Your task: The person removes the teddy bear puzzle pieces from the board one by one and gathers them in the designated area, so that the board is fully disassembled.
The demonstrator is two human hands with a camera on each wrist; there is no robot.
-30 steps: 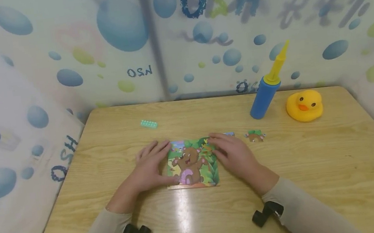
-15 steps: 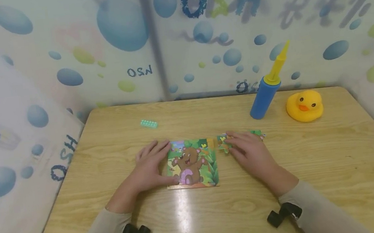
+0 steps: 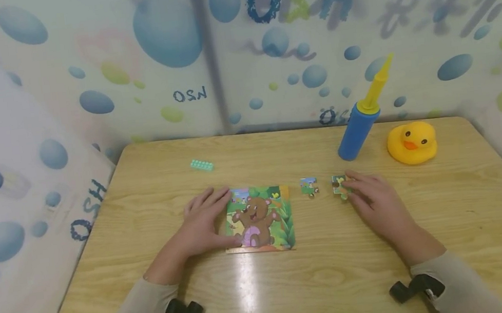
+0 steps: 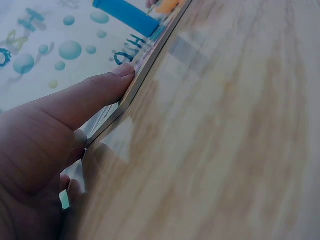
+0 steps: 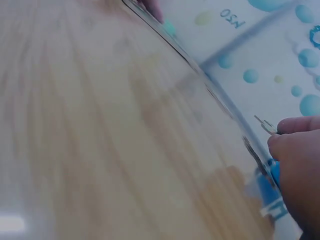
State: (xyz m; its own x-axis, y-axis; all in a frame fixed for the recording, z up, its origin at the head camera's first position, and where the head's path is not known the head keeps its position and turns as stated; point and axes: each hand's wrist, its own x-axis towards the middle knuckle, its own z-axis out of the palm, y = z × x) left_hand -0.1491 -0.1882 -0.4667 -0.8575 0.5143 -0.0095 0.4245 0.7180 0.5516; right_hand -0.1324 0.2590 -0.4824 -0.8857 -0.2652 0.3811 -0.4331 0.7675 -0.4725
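Right hand (image 3: pixel 377 199) shifted from puzzle board (image 3: pixel 260 219) to centre-right, fingers pinching one loose piece (image 3: pixel 340 186); second piece (image 3: pixel 309 186) released between; left hand (image 3: pixel 203 224) flat, fingers spread, steadying board.

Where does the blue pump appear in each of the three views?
Head: the pump stands at the far right of the table, beside the duck.
Left wrist: a blue bar at the top edge.
Right wrist: a blue patch behind the right hand, lower right.
Shared landmark: the table edge.
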